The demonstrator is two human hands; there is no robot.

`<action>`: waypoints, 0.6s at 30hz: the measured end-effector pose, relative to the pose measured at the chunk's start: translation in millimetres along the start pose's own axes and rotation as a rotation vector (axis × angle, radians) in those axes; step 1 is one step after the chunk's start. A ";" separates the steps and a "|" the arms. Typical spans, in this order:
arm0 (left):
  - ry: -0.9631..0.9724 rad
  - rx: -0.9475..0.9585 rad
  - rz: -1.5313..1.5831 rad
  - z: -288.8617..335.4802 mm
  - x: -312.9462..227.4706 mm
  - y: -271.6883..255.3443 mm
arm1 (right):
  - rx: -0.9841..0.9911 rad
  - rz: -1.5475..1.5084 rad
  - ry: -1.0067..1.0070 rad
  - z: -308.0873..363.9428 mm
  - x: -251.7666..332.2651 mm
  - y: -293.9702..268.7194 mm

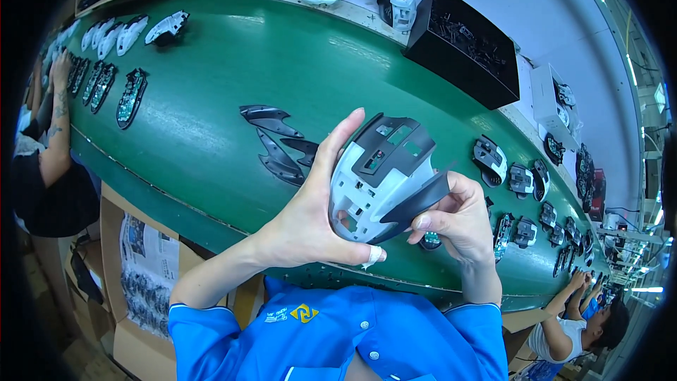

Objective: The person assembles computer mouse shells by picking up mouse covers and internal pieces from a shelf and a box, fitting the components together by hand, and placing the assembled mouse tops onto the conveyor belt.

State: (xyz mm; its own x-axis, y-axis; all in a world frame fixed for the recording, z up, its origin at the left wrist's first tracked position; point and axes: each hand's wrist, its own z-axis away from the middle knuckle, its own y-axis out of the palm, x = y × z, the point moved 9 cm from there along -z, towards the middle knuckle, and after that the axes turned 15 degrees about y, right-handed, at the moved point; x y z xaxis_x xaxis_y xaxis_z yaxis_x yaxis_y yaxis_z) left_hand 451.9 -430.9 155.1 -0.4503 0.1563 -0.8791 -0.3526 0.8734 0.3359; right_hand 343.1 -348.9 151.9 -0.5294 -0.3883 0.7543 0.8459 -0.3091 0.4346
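A white-and-dark-grey curved plastic shell is resting in the air above the near edge of the desk, in front of the person's blue shirt. Its pale body is showing rows of small square openings, while its dark upper part is carrying larger cutouts. The left hand is clasping the shell from its left side, the grip wrapped around it with white wrapping near one fingertip. The right hand is pinching a dark grey, smooth, curved plastic panel between thumb and fingers along the shell's right side.

The glossy green desk is curving across the view. Dark wing-shaped plastic pieces are lying beyond the left hand; white shells and dark bases with green circuit boards are lying farther left. An open black box is holding small dark parts at the far edge. Co-workers are sitting at both ends.

The right fingers are hiding the panel's lower end, so whether it is seating fully in the shell is hard to tell. The dark lens rim is cutting off the co-worker on the left, and the distant right-hand rows are blurring together.
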 end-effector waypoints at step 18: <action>-0.014 0.057 -0.374 11.0 -0.4 2.7 | -0.193 0.524 -0.411 22.0 42.8 -2.4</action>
State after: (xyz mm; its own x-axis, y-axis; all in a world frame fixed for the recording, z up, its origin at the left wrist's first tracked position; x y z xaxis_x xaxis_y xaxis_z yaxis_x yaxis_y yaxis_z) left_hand 460.1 -423.5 152.7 -0.2875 -0.1728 -0.9420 -0.4441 0.8955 -0.0287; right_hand 319.8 -345.7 193.9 0.0458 -0.1795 0.9827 0.9367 -0.3342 -0.1046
